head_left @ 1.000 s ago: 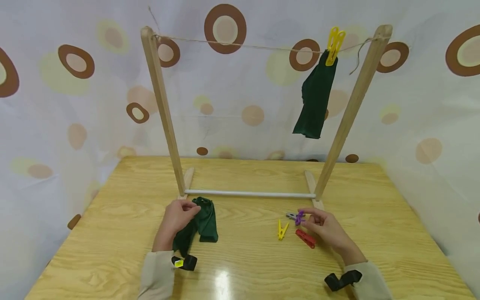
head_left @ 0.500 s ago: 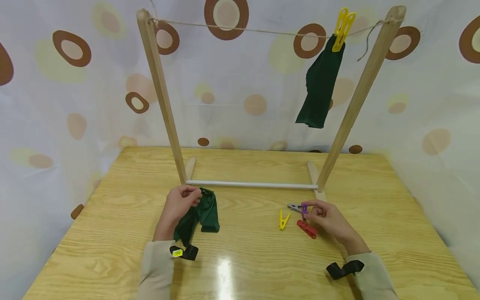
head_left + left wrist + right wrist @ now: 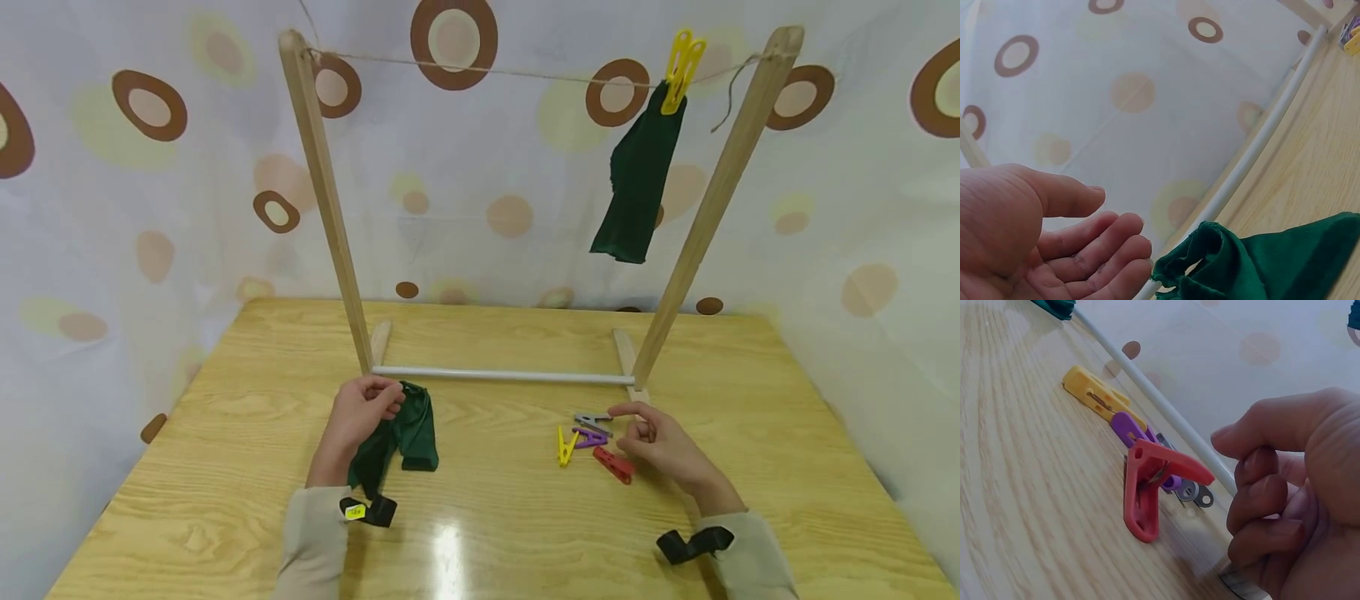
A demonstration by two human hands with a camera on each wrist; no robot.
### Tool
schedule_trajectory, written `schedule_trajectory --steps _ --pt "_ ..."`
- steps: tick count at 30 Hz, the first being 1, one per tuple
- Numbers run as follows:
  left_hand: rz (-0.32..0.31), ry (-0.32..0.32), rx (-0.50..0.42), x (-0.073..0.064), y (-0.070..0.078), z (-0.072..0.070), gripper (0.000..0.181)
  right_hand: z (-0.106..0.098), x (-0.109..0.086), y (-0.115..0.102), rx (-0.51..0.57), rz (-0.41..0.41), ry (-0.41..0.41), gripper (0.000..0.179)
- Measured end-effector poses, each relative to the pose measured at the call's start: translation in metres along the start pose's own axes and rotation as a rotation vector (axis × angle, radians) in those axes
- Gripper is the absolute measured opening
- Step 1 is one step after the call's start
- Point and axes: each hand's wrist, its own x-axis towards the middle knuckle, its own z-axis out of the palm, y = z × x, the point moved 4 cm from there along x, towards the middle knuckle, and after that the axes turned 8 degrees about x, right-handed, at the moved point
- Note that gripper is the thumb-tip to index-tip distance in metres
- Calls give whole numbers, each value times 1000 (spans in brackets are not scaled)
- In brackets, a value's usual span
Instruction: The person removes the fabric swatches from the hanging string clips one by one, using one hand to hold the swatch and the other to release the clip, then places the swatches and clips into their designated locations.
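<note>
My left hand point(image 3: 365, 417) hovers beside a crumpled dark green cloth point(image 3: 417, 433). In the left wrist view its thumb and loosely curled fingers point(image 3: 1113, 250) stand apart with nothing between them, and the cloth lies just past the fingertips. At the right, my right hand point(image 3: 663, 446) is close to a small group of clothespins, its fingers loosely bent and holding nothing. The group is a purple clothespin point(image 3: 591, 438), a grey one point(image 3: 594, 421), a yellow one point(image 3: 566, 447) and a red one point(image 3: 1147, 487), which stands nearest the hand in the right wrist view.
A wooden frame point(image 3: 330, 208) with a white crossbar point(image 3: 502, 375) stands on the wooden table point(image 3: 510, 517). Twine point(image 3: 510, 71) spans its post tops. From the twine's right end hangs another green cloth point(image 3: 641, 179), clipped by a yellow clothespin point(image 3: 681, 71).
My right hand held the purple clothespin and has let it go; it now lies between the yellow and grey ones. The left hand stays by the green cloth. The head view shifted slightly.
</note>
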Motion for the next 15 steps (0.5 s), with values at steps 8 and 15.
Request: schedule_trajectory --steps 8,15 --pt "-3 -4 8 1 -3 4 27 -1 -2 5 4 47 7 39" --pt "10 -58 41 1 -1 4 29 -3 1 7 -6 27 -5 36"
